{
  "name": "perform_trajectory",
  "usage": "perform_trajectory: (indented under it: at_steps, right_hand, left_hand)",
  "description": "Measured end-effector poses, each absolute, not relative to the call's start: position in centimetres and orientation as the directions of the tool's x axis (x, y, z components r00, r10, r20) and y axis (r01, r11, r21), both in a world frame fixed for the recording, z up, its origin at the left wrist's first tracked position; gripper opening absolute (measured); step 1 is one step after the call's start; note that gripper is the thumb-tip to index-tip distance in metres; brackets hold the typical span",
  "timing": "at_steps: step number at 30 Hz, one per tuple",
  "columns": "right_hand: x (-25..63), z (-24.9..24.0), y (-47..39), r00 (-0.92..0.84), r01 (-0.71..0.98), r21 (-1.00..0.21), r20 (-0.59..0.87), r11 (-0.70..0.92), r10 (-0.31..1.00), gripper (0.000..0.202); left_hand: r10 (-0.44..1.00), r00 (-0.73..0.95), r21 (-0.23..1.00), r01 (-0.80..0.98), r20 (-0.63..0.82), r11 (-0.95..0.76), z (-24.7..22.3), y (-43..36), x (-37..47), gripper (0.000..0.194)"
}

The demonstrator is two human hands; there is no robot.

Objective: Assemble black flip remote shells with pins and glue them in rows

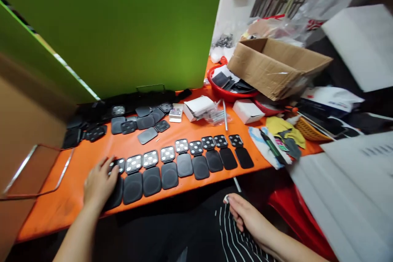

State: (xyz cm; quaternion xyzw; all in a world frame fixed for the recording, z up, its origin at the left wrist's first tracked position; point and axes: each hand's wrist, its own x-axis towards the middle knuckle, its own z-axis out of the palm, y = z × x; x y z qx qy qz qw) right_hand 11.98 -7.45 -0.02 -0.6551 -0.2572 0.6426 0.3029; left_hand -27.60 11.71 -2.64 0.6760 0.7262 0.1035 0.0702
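A row of hinged black pieces [133,188] runs along the front of the orange table, each with a plain pad below and a dotted square [150,158] above. At the row's left end my left hand [100,182] lies over the last piece, fingers spread on its dotted part and partly covering it. My right hand [242,213] is over the lap beyond the table's front edge, thumb and forefinger pinching a small white object [226,199] that is too small to name. Loose dark pieces [145,122] lie in a pile behind the row.
Behind the row are small white boxes [199,107], a red basin [218,89] and a cardboard box [270,65]. A marker [272,145] and a yellow cloth [284,130] lie right. A wire frame [59,172] stands left; a green panel [123,28] rises behind.
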Motion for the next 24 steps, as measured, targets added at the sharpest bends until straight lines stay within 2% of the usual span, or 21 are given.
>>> perform_trajectory:
  at_steps: [2,4,6,9,14,16,20,24]
  right_hand:
    - [13.5,-1.0,-8.7,0.262,-0.080,-0.743,-0.659,-0.665,0.705,0.051]
    - [14.8,-1.6,-9.5,0.374,-0.036,-0.770,-0.601,-0.637,0.706,0.044]
    - [15.8,-2.1,-9.9,0.374,0.054,-0.776,-0.568,-0.629,0.733,0.039]
    - [16.3,-2.8,-10.3,0.354,0.155,-0.773,-0.538,-0.615,0.765,0.038]
    - [17.1,-3.7,-10.9,0.545,0.274,-0.843,-0.260,-0.462,0.797,0.029]
    - [17.2,-3.9,-11.1,0.587,0.245,-0.860,-0.236,-0.448,0.774,0.029]
    - [16.1,-4.4,-10.9,0.592,0.090,-0.901,-0.294,-0.424,0.751,0.035]
    - [14.9,-4.9,-10.8,0.589,0.058,-0.903,-0.312,-0.425,0.745,0.041]
  left_hand:
    - [0.993,-0.106,0.295,0.952,0.056,0.085,-2.7,11.9,-27.9,0.060]
    - [0.980,-0.185,0.377,0.915,0.067,0.147,-2.5,11.9,-28.0,0.057]
    - [0.972,-0.221,0.466,0.870,0.073,0.163,-2.2,11.6,-27.8,0.051]
    - [0.979,-0.175,0.550,0.831,0.108,0.088,-1.6,11.0,-27.3,0.040]
    - [0.973,-0.179,0.585,0.809,0.146,0.060,-1.5,10.5,-27.1,0.034]
    - [0.968,-0.184,0.611,0.791,0.169,0.044,-1.6,10.5,-27.3,0.033]
    - [0.960,-0.194,0.660,0.751,0.204,0.012,-1.6,10.5,-27.4,0.030]
    - [0.965,-0.223,0.601,0.793,0.136,0.099,-2.0,10.6,-27.7,0.034]
